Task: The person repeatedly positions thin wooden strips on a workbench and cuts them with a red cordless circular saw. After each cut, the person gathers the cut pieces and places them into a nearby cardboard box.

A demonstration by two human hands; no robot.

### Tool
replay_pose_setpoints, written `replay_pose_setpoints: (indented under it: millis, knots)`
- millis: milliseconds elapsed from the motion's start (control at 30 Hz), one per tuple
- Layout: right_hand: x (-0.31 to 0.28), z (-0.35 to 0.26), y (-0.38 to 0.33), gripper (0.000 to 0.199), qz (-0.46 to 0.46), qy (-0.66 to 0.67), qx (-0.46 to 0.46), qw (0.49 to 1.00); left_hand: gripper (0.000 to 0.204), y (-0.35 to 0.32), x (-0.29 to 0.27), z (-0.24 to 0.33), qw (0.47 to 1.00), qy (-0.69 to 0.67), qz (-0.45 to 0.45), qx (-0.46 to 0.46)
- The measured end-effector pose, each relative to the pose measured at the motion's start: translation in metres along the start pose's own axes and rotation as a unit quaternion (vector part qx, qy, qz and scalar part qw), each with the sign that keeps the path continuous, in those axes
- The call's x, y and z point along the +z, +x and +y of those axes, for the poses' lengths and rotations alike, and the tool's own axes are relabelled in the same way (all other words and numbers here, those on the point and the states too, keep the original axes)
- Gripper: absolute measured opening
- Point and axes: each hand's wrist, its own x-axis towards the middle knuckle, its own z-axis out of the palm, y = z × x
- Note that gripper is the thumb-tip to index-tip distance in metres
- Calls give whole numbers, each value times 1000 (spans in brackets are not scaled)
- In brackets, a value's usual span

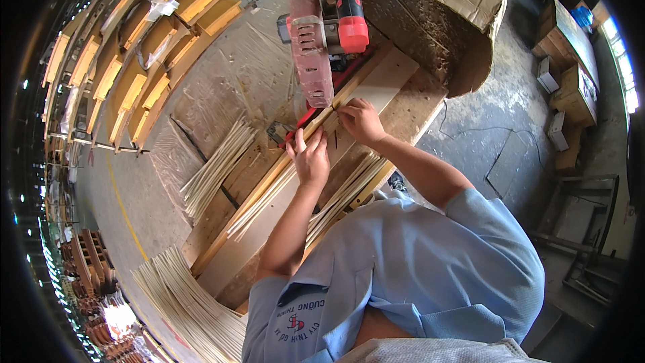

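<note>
A red-and-black miter saw [351, 13] with a scratched pinkish blade guard [311, 54] stands at the far side of the bench, just beyond my hands. My left hand [312, 158] is closed at the wooden rail by the saw's base, fingers bent over the far ends of a few thin pale wooden strips [265, 203]. To its right, my right hand [361, 122] bends its fingers down against the rail [325, 117], close to the guard. Whatever its fingertips pinch is hidden. Under both forearms runs a long pale board [235, 255].
More thin strips [218, 165] lie left of the rail, others [346, 188] nearer my body, and a large bundle [195, 302] at the lower left. A cardboard box [463, 0] curves behind the saw. Racks of yellowish wooden parts [127, 97] stand left; wooden cabinets [568, 47] stand right.
</note>
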Motion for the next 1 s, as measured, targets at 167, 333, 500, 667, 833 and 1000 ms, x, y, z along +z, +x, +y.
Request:
replay_pose_setpoints:
  millis: [167, 333, 500, 667, 833, 1000]
  knots:
    - [-7, -35, -25, 47, -156, -119, -60, 979, 31, -1, 0, -3, 1000, 9, -11, -12]
    - [-8, -45, -33, 71, -253, -240, -56, 935, 31, -1, 2, -3, 1000, -2, -7, -7]
    - [-7, -55, -30, 74, -301, -215, -7, 929, 31, -1, 0, -4, 1000, -11, -3, -10]
    - [-12, -58, -24, 77, -319, -222, -1, 921, 29, 0, -8, -14, 1000, -23, -15, 6]
    - [-15, -58, -26, 78, -324, -218, 10, 921, 28, -6, -15, -15, 999, -33, 9, 10]
    - [-17, -60, -25, 78, -331, -214, 15, 919, 25, -10, -14, -16, 999, -34, 31, -2]
